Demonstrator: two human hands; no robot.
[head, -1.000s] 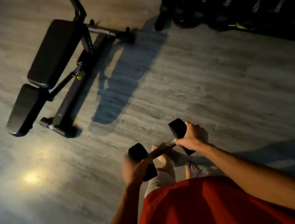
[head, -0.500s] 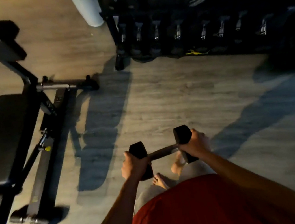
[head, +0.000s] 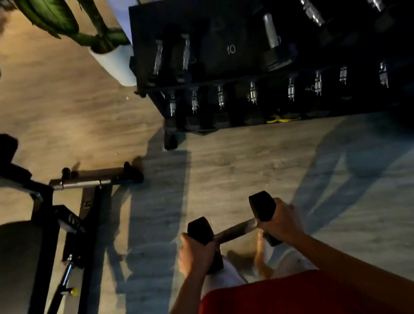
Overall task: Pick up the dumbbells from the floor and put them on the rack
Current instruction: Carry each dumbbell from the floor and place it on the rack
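While the person walks forward, the rack (head: 150, 95) has come much nearer than it was a second ago: then only a dark corner of it showed at the top edge, and now it fills the upper right of the view. The bench (head: 18, 276) has slid off to the left. That suggests the carrying step is well along, with the placing not yet begun.

The dumbbell (head: 235, 231) is off the floor (head: 229, 169), held level in front of the body and still well apart from the rack. The grip has not changed. The left hand (head: 197, 254) is curled over the left head and the right hand (head: 280, 222) is wrapped round the right head, next to the bar. The bar itself is left bare between them. Blurred feet show beneath it.

The dumbbell has two black, flat-sided heads with a matt, rubbery look, joined by a dull grey metal bar. The rack is black framing in two tiers, loaded with dark dumbbells whose bright metal bars catch the light; one head bears a "10". In this dim light I cannot tell which slot is free. The floor is pale wood-grain planking crossed by long shadows. The bench has smooth black pads on a black steel frame. A leafy plant in a white pot (head: 114, 63) stands just beside the rack's left end.
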